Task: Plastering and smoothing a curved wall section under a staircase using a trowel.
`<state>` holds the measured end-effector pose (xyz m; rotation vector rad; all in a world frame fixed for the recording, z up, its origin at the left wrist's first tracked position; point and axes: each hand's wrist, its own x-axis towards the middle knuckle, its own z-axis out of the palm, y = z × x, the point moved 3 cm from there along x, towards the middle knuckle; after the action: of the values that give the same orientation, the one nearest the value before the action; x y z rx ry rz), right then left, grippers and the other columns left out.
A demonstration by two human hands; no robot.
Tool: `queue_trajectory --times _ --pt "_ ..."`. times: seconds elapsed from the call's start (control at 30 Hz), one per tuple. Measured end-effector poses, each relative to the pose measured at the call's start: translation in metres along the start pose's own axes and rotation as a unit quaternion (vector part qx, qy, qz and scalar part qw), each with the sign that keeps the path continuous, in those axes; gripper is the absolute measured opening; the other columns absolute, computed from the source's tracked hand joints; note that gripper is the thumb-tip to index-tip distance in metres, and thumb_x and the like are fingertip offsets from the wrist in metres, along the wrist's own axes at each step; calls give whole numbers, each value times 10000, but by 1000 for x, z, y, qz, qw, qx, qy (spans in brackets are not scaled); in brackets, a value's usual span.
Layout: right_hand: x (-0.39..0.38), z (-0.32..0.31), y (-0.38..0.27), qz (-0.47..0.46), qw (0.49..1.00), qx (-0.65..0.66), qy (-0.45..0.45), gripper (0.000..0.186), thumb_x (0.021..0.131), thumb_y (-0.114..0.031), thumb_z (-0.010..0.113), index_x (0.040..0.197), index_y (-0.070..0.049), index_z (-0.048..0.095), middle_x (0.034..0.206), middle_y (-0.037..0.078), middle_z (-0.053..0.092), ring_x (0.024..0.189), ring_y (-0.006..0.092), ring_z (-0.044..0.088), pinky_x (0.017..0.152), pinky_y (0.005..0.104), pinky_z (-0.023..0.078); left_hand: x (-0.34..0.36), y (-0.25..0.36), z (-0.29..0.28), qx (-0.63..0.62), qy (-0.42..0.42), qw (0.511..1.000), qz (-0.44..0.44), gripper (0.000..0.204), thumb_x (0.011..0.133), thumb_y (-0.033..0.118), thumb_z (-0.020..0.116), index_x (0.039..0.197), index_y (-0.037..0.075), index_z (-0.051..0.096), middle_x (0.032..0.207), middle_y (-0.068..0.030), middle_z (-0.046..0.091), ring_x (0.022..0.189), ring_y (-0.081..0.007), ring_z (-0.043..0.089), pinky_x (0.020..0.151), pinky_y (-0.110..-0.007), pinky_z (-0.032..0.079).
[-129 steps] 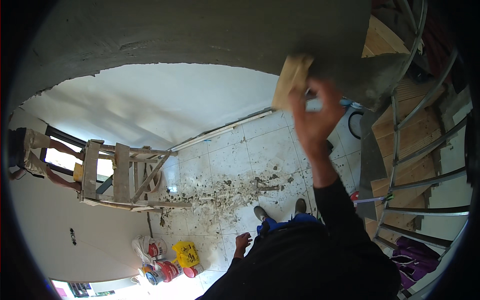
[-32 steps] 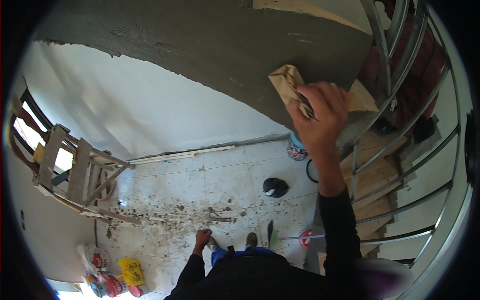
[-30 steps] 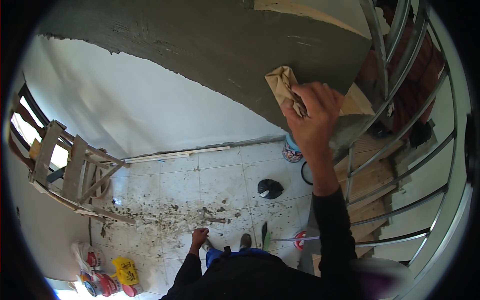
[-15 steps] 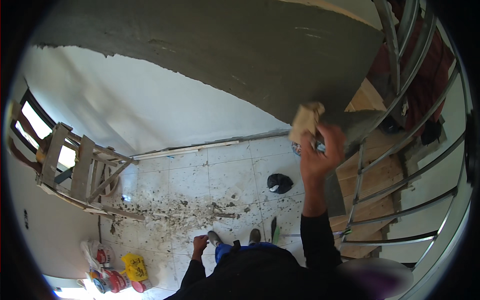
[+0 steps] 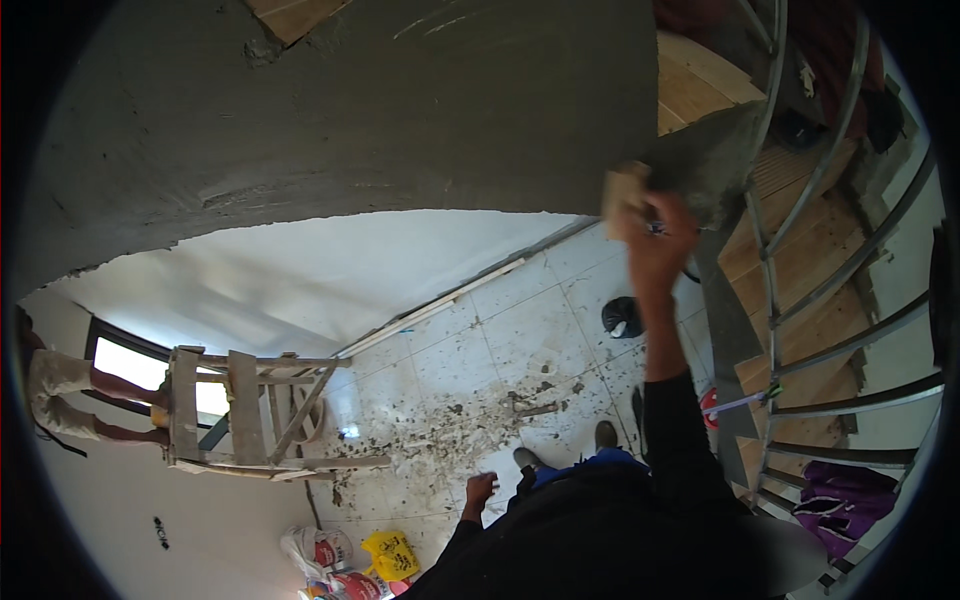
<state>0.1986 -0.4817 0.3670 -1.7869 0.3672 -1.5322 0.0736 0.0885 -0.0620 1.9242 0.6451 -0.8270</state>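
Observation:
My right hand [image 5: 660, 230] is raised in front of me, its fingers closed around a tan, sponge-like piece [image 5: 626, 188]. Slight blur hides the finer detail of that piece. It lies against the lower edge of the grey plastered side of the stair [image 5: 480, 130], near the wooden treads; whether it touches the plaster I cannot tell. Low beside my body hangs my left hand [image 5: 481, 489], fingers loosely bent and apart, nothing visible in it.
Curved metal railing [image 5: 768, 260] and wooden steps [image 5: 800, 290] run along the right. A wooden scaffold [image 5: 245, 410] stands left, with another person's legs [image 5: 110, 390] on it. Debris [image 5: 440, 440] litters the tiles; a black bag [image 5: 622, 317], buckets and a yellow bag [image 5: 390, 555] sit there.
The view has turned, so the scaffold and floor sit farther right and more of the plastered side shows. My right hand still holds the tan piece, now close to the plaster's end.

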Motion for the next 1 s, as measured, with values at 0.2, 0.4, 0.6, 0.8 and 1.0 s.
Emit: queue_trajectory --times 0.2,0.4,0.6,0.8,1.0 --pt "-67 -56 88 114 988 -61 81 230 755 -39 759 969 -30 675 878 66 653 774 158 591 687 319 487 -15 -64 -46 24 -56 998 -27 246 937 123 553 1135 55 682 1055 -71 714 913 -215 713 715 -380 564" --pt "-26 12 -72 -111 994 -4 -5 290 672 8 764 935 -53 657 879 72 621 808 233 561 728 379 424 4 3 -14 -41 -11 999 -24 284 890 238 633 1057 21 707 972 -76 719 819 -211 713 646 -334 531" --pt "-2 54 -98 -128 991 20 30 303 656 -60 806 898 -106 630 826 20 599 801 210 567 805 381 362 5 80 41 50 -47 991 117 349 949 269 608 1187 23 673 1055 -79 711 903 -198 714 680 -303 531" --pt "-43 -13 76 95 991 -4 90 150 835 -131 741 910 -23 670 792 38 613 679 128 542 586 287 450 -6 9 18 26 -15 997 68 328 928 274 640 1121 19 713 990 -81 730 818 -195 727 598 -282 522" --pt "-31 -33 29 60 995 -51 59 187 768 -56 738 934 -38 653 846 54 623 759 177 578 704 351 455 -35 -42 -11 -23 -14 997 -69 297 892 248 632 1077 30 716 972 -81 722 831 -211 719 619 -313 521"
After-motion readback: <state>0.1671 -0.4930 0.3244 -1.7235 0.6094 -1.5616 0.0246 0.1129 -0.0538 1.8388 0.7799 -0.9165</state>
